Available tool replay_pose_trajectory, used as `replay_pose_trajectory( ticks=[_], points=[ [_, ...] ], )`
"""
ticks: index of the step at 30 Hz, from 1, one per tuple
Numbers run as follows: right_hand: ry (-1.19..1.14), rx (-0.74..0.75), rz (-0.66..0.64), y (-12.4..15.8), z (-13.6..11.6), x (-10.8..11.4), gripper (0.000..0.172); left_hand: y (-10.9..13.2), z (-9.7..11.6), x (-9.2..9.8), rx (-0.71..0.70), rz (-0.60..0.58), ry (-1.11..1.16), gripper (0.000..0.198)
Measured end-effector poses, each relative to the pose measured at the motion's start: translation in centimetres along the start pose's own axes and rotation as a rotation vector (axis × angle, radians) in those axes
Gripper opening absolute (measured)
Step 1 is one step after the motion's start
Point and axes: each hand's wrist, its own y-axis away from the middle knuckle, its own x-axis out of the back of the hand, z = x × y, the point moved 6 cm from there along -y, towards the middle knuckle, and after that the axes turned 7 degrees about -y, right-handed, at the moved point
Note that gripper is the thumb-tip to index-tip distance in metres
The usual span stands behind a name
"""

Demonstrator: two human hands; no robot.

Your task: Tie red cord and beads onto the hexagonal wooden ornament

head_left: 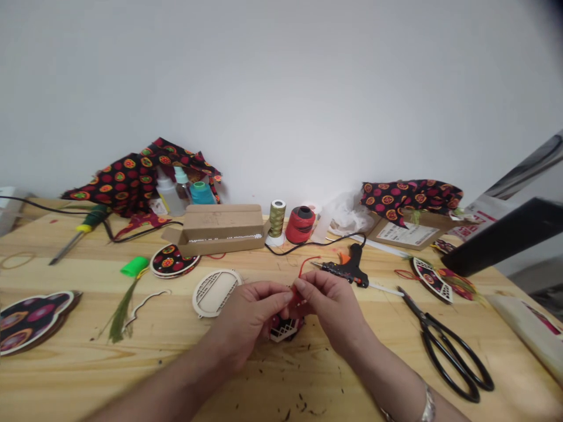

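Observation:
Both my hands meet at the middle of the table, fingertips pinched together. My left hand (pixel 259 305) and my right hand (pixel 328 299) are closed on a red cord (pixel 302 269), whose loose end sticks up above the right fingers. Just under the fingers is a small ornament (pixel 285 329) with patterned dark fabric and a pale wooden lattice, partly covered by my hands. How the cord joins it is hidden. Beside my left hand lies a round wooden lattice frame (pixel 216 293). A black glue gun (pixel 347 268) lies just beyond my right hand.
Black-handled scissors (pixel 453 346) lie at right. A green tassel (pixel 125 305) and a fabric-covered piece (pixel 173 261) are at left, near a screwdriver (pixel 77 237). Behind stand an open cardboard box (pixel 224 225), an olive thread spool (pixel 277 220) and a red thread spool (pixel 300 224). A black cable crosses there.

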Motion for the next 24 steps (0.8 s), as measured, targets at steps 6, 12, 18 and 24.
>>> replay_pose_trajectory(
  ticks=[6, 12, 18, 24],
  points=[
    [0.089, 0.071, 0.017, 0.0, -0.6, 0.2, 0.023, 0.1, -0.1, -0.2, 0.032, -0.020, -0.005, 0.015],
    [0.217, 0.114, 0.051, 0.1, -1.1, 0.5, 0.022, 0.2, -0.1, -0.3, 0.019, -0.029, -0.003, 0.017],
    [0.264, 0.152, 0.047, 0.1, -1.4, 0.5, 0.022, 0.1, -0.1, -0.4, 0.023, -0.037, 0.005, 0.015],
    [0.266, 0.158, 0.024, 0.1, -1.4, 0.4, 0.022, 0.2, 0.1, -0.4, 0.004, -0.036, -0.007, 0.013]
  ],
)
